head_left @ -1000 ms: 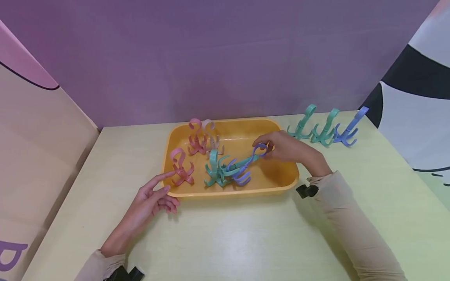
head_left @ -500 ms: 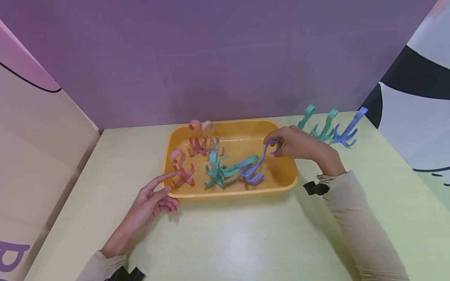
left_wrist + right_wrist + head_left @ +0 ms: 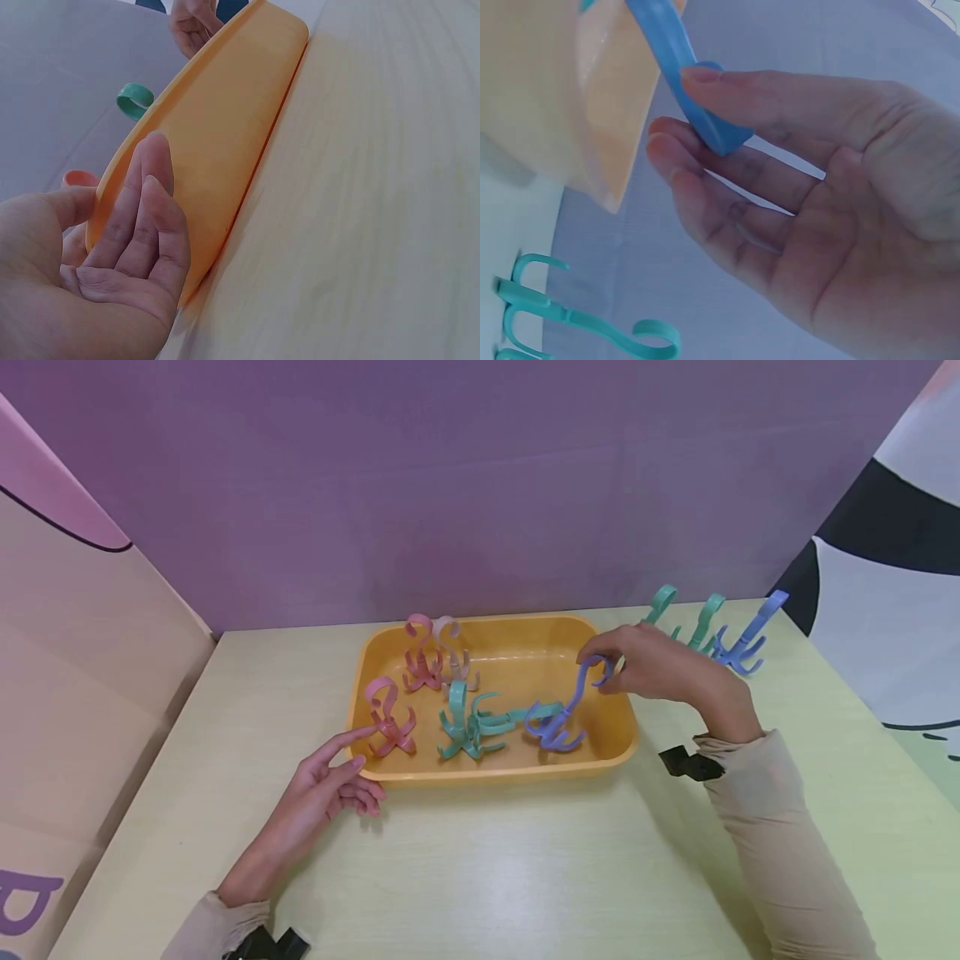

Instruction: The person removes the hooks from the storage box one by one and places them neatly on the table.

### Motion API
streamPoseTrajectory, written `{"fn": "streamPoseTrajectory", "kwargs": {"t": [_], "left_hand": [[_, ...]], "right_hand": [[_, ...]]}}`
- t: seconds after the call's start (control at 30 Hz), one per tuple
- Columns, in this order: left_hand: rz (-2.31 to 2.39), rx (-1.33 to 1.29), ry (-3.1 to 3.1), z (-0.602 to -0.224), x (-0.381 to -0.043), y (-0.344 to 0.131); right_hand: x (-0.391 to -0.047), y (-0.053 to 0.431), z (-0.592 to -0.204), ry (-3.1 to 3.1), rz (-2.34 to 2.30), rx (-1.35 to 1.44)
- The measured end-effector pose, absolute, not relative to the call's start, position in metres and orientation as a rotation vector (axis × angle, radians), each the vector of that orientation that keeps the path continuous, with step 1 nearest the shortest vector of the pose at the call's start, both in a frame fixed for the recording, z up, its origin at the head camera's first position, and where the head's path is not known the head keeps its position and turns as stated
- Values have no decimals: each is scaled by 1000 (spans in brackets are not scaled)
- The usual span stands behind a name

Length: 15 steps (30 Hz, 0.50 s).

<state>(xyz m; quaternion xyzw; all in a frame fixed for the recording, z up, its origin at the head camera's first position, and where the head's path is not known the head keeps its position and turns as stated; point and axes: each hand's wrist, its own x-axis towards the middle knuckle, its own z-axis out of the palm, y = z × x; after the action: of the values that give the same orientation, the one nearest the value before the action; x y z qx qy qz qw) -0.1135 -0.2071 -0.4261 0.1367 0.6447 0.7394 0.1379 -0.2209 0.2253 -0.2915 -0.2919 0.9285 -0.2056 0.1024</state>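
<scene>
Pinched between the thumb and fingers of my right hand (image 3: 660,662) is the curled upper end of a blue multi-prong hanging hook (image 3: 557,727); its prongs are low in the yellow plastic tray (image 3: 517,768). In the right wrist view this blue hook (image 3: 679,67) runs up from the fingers. My left hand (image 3: 318,789) holds the tray's near left corner, index finger over the rim beside a pink hook (image 3: 390,727), other fingers outside. Near the blue hook, a green hook (image 3: 457,727) stands upright and another green one (image 3: 517,718) lies on its side.
A pink hook (image 3: 423,668) and a pale pink hook (image 3: 456,664) stand at the tray's back left. Beyond my right hand, two green hooks (image 3: 705,620) and a blue hook (image 3: 746,631) stand on the table (image 3: 480,877). A purple backdrop (image 3: 480,493) rises behind.
My right hand has moved right with the blue hook, drawing it away from the green hooks and turning it more upright. My left hand has kept its place.
</scene>
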Motion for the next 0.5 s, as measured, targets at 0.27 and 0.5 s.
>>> {"fn": "streamPoseTrajectory", "kwargs": {"t": [0.27,0.5], "left_hand": [[2129,404,1875,-426,-114,-210],[2136,402,1874,-426,-112,-210]], "right_hand": [[-218,223,-291,2713,-609,-838],[-222,218,-297,2612,-637,-948]]}}
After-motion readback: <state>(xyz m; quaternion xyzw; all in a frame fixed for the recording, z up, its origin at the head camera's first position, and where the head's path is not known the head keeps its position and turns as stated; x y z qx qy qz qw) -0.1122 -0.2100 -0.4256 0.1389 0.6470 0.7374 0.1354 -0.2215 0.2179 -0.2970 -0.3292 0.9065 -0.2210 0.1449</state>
